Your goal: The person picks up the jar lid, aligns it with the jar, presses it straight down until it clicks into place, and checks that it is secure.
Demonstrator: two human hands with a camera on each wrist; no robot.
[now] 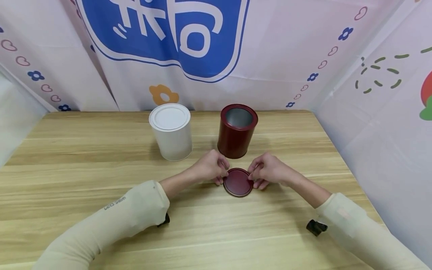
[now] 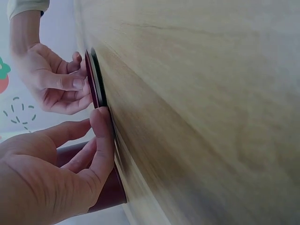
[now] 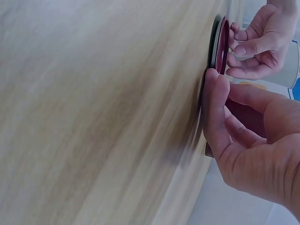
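Observation:
A round dark red lid [image 1: 238, 182] lies flat, close over the wooden table in the head view. My left hand [image 1: 212, 166] pinches its left edge between thumb and fingers, and my right hand [image 1: 268, 169] does the same on the right edge. In the left wrist view the lid [image 2: 97, 82] appears edge-on, with the thumb right at its rim. The right wrist view has the lid [image 3: 219, 47] edge-on too, fingertips at its side. Just behind both hands stands a dark red can [image 1: 235, 140], upright, its top uncovered and its grey inside showing.
To the left of the red can, a white can [image 1: 174, 142] stands upright with its white lid on. The wooden table [image 1: 216, 232] ends at the back against a printed cloth [image 1: 276, 56]. Another cloth wall [image 1: 378, 123] borders the right side.

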